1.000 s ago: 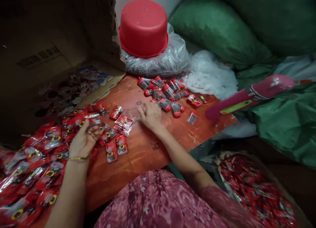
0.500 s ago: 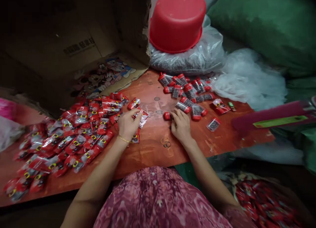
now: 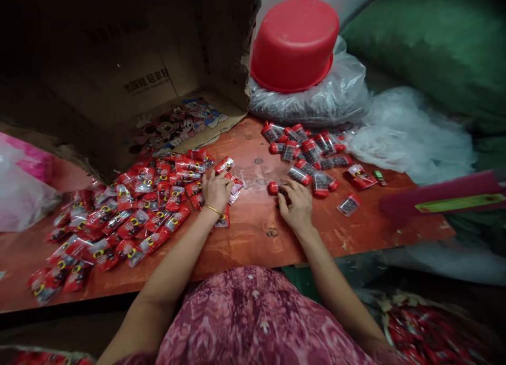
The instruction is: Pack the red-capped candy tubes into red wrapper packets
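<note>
My left hand (image 3: 217,190) rests at the right edge of a pile of red printed packets (image 3: 134,223). Its fingers are apart, and its thumb side touches a shiny red and silver packet (image 3: 236,188). A gold-coloured bangle circles that wrist. My right hand (image 3: 295,206) has its fingers curled around a small clear tube with a red cap (image 3: 273,188); the hand covers most of the tube. Just beyond it lie several similar dark-filled tubes with red caps (image 3: 311,151).
A big cardboard box (image 3: 197,104) lies open at the back left. Behind the tubes, an upturned red tub (image 3: 294,43) sits on a filled plastic bag (image 3: 316,101). A magenta bar (image 3: 443,199) juts over the table (image 3: 253,244) from the right. Loose clear plastic (image 3: 411,130) lies behind.
The view has shifted, so everything sits slightly farther right. My left fingers have opened from a pinch near the packet. My right hand stays at the red-capped tube, its fingers more curled.
</note>
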